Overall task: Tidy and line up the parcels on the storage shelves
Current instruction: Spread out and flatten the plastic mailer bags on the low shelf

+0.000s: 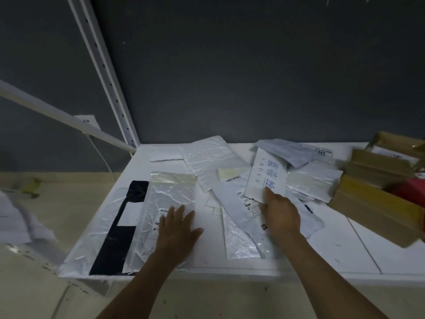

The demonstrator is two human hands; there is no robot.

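left hand (177,229) flat, grip open, on silver mailer (170,192); right hand (281,217) grip pinches blue-lettered white packet (266,173).

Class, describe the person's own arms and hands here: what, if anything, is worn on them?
The left forearm and right forearm are bare as far as the frame shows; no sleeves appear. The left hand and right hand wear no gloves, and no watch, bracelet or ring is visible on either.
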